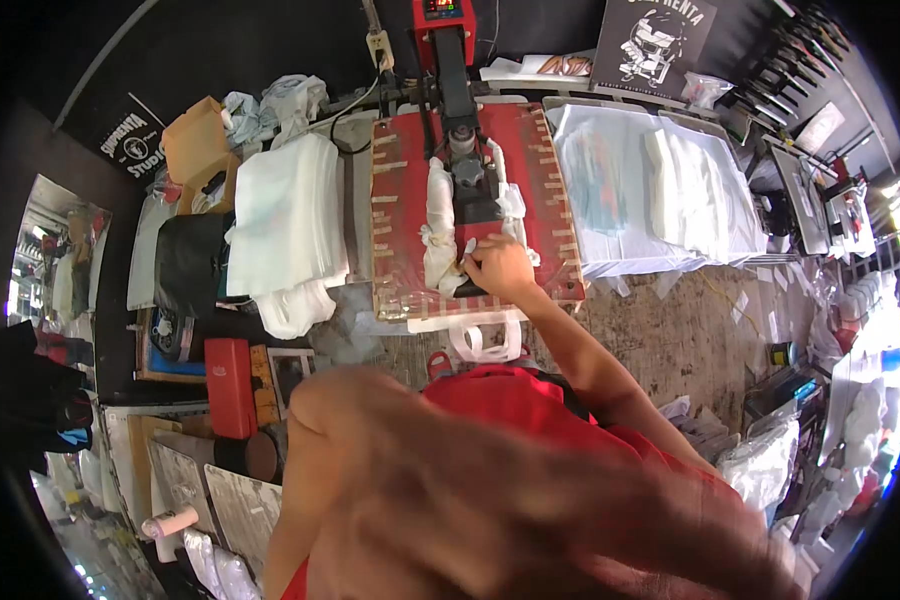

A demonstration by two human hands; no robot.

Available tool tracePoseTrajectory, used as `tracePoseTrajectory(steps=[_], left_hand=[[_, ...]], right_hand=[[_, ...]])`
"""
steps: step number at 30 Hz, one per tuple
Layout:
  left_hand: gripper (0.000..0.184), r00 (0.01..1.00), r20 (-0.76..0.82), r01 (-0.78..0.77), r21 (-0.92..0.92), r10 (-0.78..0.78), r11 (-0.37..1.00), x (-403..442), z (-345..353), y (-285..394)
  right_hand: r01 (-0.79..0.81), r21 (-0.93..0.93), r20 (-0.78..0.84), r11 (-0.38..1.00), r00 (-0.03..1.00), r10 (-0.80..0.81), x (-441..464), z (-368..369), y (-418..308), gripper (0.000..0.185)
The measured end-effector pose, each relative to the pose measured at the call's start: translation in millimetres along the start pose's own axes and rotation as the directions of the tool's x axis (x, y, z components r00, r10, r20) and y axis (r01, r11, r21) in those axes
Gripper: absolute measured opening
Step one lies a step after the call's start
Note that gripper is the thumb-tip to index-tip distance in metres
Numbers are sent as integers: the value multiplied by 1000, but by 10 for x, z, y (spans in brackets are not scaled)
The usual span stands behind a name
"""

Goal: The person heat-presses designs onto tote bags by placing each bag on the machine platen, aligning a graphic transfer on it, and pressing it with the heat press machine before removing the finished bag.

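A red heat press stands in front of me, its edges marked with strips of tape. Its U-shaped handle is wrapped in white material along both sides. My right hand is closed on the front part of that handle. Across the bottom of the view my left arm is bent very near the camera, and my left hand is smeared by motion, so its fingers cannot be made out. White straps hang below the press's front edge.
Left of the press lies a stack of white sheets; to its right, more folded white pieces lie on a covered table. A cardboard box stands open at the back left. Below is a worn floor with paper scraps.
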State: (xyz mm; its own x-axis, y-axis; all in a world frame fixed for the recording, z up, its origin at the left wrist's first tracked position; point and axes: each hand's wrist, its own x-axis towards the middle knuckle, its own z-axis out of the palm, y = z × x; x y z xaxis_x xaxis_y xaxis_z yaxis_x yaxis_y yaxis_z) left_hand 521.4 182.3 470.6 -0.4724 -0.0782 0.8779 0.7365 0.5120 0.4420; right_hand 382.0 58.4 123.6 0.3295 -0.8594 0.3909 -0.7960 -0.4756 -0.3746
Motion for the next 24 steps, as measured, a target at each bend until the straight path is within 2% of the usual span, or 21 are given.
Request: tracePoseTrajectory(steps=[3,8,11,16,19,22,23,24], left_hand=[[53,1000,-25,-18,-31,17,999,-1,97,10],[57,998,-62,-17,-62,13,998,-8,126,141],[59,997,-83,-15,-83,8,996,-27,160,205],[64,992,-128,-14,-116,-1,993,-41,203,205],[66,993,-121,-18,-178,-3,984,-21,270,149],[69,993,-119,-8,-249,-23,968,-27,255,69],[70,993,-113,5,-275,-37,961,-24,235,43],[71,993,-104,20,-302,-53,953,-32,214,4]], right_hand=[[-26,7,-36,1000,999,27,29,-35,-19,31],[21,21,-97,1000,995,-19,-9,2,-8,27],[-45,33,-19,998,999,46,-4,-3,-29,28],[2,11,-34,1000,999,-2,60,-144,-154,27],[-54,1,25,999,998,54,21,-33,-55,26],[4,-39,-54,999,999,-7,-19,64,5,26],[5,-71,-35,997,999,-8,-13,75,13,25],[-55,4,21,999,998,54,4,34,-13,26]])
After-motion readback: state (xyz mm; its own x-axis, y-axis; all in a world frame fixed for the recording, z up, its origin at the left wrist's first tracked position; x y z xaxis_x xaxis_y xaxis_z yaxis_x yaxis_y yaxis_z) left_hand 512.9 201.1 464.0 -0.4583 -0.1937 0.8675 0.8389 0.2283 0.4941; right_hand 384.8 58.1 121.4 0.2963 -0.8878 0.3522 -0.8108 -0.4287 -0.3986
